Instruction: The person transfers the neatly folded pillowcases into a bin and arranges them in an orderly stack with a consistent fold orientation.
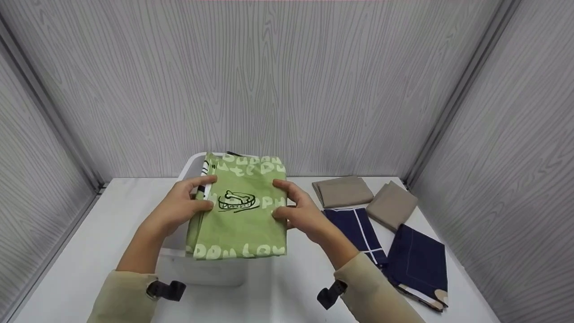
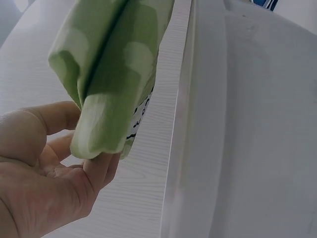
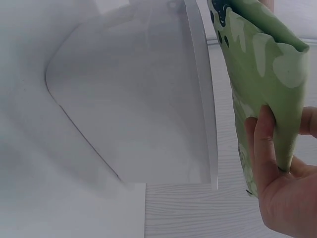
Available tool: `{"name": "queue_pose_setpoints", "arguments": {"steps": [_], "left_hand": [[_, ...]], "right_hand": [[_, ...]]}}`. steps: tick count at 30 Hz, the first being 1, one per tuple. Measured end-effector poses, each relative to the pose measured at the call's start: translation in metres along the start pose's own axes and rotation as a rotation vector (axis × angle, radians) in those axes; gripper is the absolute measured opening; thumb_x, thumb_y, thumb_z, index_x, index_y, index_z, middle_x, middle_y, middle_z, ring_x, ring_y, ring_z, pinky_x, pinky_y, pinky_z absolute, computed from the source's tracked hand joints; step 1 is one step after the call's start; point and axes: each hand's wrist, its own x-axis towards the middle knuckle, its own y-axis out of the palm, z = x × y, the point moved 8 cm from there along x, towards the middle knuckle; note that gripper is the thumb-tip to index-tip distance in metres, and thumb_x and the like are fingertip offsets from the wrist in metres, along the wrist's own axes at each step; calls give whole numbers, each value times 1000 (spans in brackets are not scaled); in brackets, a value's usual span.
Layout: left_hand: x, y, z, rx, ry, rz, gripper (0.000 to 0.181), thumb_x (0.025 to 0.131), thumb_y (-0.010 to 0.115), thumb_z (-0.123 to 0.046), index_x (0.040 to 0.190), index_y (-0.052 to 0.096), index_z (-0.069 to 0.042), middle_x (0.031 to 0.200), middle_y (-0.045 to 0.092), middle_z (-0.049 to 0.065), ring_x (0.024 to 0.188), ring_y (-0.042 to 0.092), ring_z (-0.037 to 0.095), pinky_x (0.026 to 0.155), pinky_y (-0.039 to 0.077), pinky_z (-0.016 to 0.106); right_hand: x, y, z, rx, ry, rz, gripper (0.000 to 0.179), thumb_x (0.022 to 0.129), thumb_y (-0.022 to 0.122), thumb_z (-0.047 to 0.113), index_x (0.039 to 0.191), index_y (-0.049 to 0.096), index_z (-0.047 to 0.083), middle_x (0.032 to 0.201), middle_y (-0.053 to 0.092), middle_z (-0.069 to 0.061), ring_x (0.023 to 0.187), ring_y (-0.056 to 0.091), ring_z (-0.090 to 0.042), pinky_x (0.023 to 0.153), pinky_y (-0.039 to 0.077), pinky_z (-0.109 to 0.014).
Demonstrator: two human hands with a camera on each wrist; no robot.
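Observation:
In the head view both hands hold up a folded green cloth (image 1: 242,231), printed with pale lettering and a black drawing of a bone in a bowl. My left hand (image 1: 179,204) grips its left edge, thumb on the front face. On the opposite edge, my right hand (image 1: 302,213) pinches the folded layers. A white plastic bin (image 1: 197,272) stands beneath and behind the cloth, which hides much of its opening. The left wrist view shows the thick folded edge of the cloth (image 2: 114,104) between thumb and fingers. Fingers of the right hand (image 3: 285,198) press its underside in the right wrist view.
Two folded beige cloths (image 1: 345,192) (image 1: 392,205) lie on the white table (image 1: 309,282) at the right. Nearer are a folded navy cloth with white lines (image 1: 354,229) and another navy bundle (image 1: 419,260). Grey wood-grain panels (image 1: 269,89) enclose the back and sides.

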Motion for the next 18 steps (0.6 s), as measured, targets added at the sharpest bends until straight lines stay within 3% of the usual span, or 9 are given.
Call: {"name": "queue_pose_setpoints", "arguments": {"steps": [13, 18], "left_hand": [[6, -15, 10, 96, -48, -47, 71, 85, 60, 4, 153, 38, -4, 148, 39, 31, 116, 50, 33, 80, 54, 30], [8, -17, 13, 165, -24, -63, 70, 82, 59, 5, 150, 41, 0, 145, 44, 30, 117, 49, 33, 82, 51, 29]], "right_hand": [[11, 14, 0, -1, 11, -3, 78, 80, 61, -2, 152, 37, 15, 146, 41, -11, 103, 63, -25, 68, 60, -39], [14, 17, -1, -8, 17, -9, 77, 80, 62, -2, 151, 37, 14, 145, 43, -12, 101, 63, -25, 67, 60, -39]]}}
